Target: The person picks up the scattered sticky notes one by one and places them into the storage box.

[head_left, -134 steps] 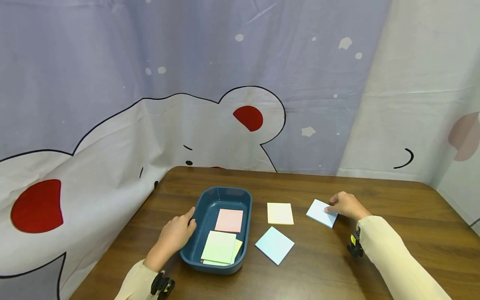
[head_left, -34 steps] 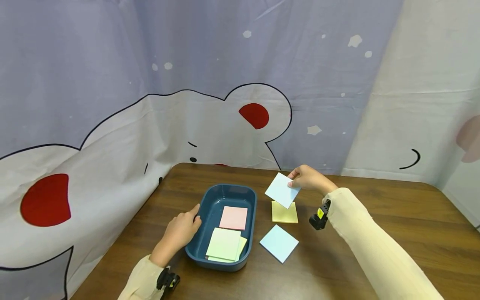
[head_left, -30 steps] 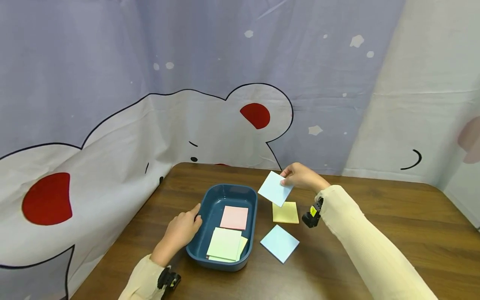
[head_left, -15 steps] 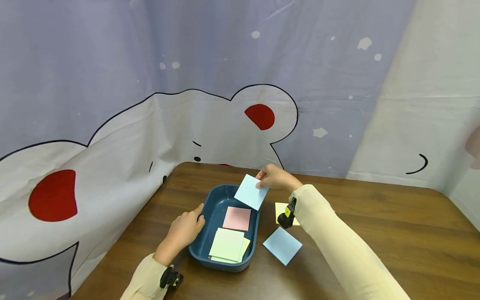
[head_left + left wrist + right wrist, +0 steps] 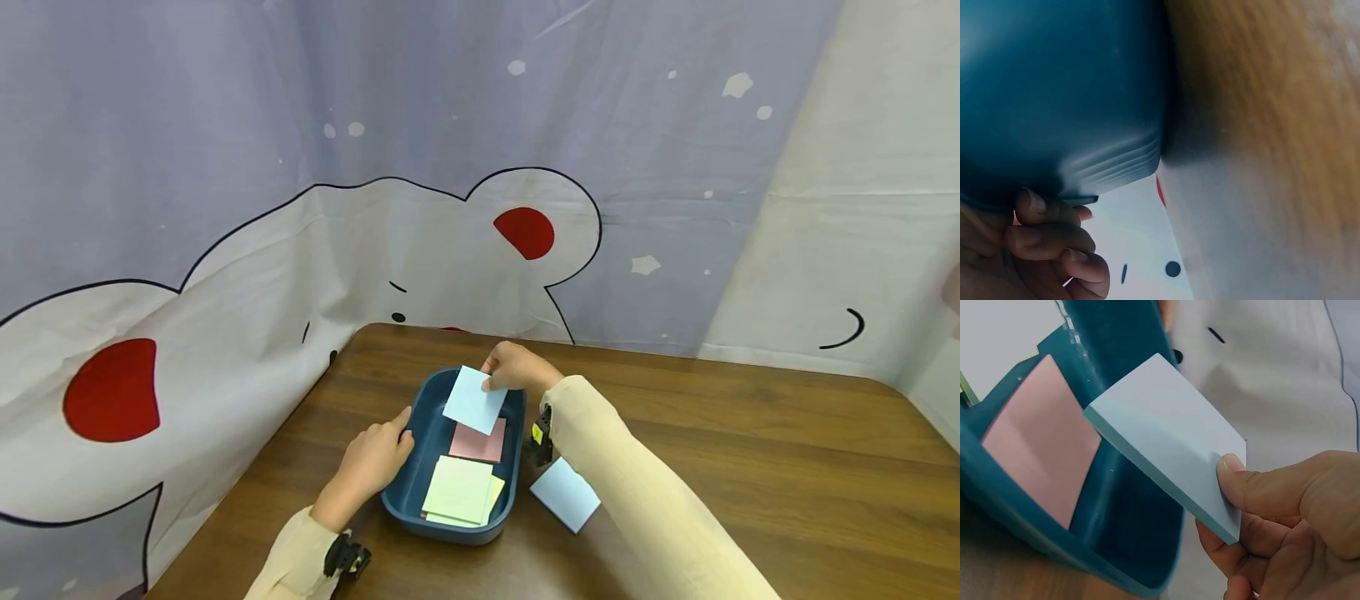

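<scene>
A pad of light blue sticky notes [image 5: 471, 402] hangs tilted over the far part of a dark blue plastic bin [image 5: 442, 535]. My right hand [image 5: 1291, 512] pinches this pad by one corner, thumb on top and fingers beneath. My left hand [image 5: 375, 457] grips the bin's left rim, with curled fingers [image 5: 1054, 240] at the rim in the left wrist view. Inside the bin lie a pink sticky note pad [image 5: 478, 443], partly covered by the held pad, and pale green pads [image 5: 456, 490] stacked over a yellowish one [image 5: 494, 498] at the near end.
Another light blue pad [image 5: 564, 495] lies on the wooden table [image 5: 750, 467] right of the bin, partly behind my right sleeve [image 5: 637, 475]. The yellow pad farther back is hidden by my right arm. A patterned curtain [image 5: 375, 242] hangs behind the table.
My right hand has picked up the light blue pad from the table's right side and carried it left, past the yellow pad, to above the bin. My left hand has stayed on the rim.
</scene>
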`<action>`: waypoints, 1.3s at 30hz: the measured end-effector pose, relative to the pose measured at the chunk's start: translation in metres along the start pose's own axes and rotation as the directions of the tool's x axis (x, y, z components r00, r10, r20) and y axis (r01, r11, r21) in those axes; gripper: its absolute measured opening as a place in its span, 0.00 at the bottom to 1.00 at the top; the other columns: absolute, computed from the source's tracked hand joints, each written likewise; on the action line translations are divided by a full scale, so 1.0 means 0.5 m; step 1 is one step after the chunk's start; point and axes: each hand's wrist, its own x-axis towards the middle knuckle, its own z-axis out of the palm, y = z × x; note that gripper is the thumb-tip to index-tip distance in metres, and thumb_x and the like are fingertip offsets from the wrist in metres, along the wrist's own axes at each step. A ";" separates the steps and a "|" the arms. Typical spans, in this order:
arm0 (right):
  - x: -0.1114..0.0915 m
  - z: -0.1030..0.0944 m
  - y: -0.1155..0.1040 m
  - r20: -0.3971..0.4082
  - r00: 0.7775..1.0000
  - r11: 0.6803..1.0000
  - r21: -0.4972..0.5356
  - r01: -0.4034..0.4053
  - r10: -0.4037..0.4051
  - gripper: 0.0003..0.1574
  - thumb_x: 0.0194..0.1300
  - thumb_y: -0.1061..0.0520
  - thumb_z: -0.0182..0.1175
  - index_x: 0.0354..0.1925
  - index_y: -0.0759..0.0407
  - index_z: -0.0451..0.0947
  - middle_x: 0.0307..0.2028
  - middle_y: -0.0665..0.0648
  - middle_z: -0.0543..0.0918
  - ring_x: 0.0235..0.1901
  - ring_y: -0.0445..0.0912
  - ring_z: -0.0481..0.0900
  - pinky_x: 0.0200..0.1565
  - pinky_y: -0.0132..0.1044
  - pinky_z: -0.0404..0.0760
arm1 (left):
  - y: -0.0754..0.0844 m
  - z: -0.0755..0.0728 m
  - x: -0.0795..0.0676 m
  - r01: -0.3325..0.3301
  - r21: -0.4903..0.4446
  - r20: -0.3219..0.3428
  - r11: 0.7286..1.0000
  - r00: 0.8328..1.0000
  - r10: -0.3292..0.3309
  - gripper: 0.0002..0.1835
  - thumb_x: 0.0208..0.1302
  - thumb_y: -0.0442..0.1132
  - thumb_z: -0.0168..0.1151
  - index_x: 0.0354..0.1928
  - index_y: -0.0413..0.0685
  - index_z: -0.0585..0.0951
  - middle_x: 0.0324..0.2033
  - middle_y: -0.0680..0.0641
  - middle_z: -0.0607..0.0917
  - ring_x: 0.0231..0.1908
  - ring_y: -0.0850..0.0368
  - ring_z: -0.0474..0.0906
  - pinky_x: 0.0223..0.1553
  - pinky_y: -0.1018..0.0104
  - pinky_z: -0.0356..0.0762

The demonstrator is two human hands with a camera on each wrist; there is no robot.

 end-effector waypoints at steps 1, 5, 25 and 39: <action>0.002 0.005 0.000 0.006 1.000 1.000 -0.012 0.002 -0.002 0.09 0.59 0.61 0.66 0.39 0.63 0.80 0.38 0.57 0.81 0.36 0.48 0.77 0.43 0.40 0.78 | 0.000 0.000 0.000 0.002 0.000 0.001 1.000 1.000 -0.002 0.27 0.69 0.41 0.52 0.68 0.40 0.67 0.09 0.51 0.65 0.11 0.59 0.56 0.16 0.67 0.55; 0.007 0.025 0.001 0.023 1.000 0.998 -0.057 0.009 -0.008 0.06 0.58 0.61 0.67 0.35 0.61 0.82 0.35 0.56 0.82 0.33 0.47 0.77 0.41 0.39 0.79 | 0.000 0.000 0.000 0.004 -0.003 0.004 1.000 1.000 -0.004 0.27 0.69 0.41 0.52 0.68 0.40 0.67 0.10 0.51 0.65 0.11 0.59 0.56 0.16 0.67 0.55; 0.007 0.082 0.001 -0.001 0.999 0.985 -0.170 -0.032 0.032 0.10 0.53 0.61 0.71 0.36 0.60 0.82 0.36 0.55 0.83 0.34 0.47 0.78 0.46 0.47 0.78 | 0.000 -0.002 0.003 -0.001 -0.006 0.020 1.000 1.000 0.001 0.28 0.69 0.41 0.51 0.69 0.41 0.66 0.09 0.52 0.64 0.11 0.59 0.55 0.16 0.68 0.54; -0.004 0.084 0.000 0.022 1.000 0.981 -0.192 -0.014 0.019 0.06 0.53 0.62 0.71 0.31 0.59 0.83 0.33 0.53 0.84 0.31 0.46 0.77 0.40 0.42 0.80 | 0.000 -0.003 0.002 0.008 -0.003 0.026 1.000 1.000 -0.008 0.28 0.69 0.42 0.51 0.70 0.42 0.65 0.09 0.52 0.64 0.11 0.59 0.56 0.16 0.67 0.55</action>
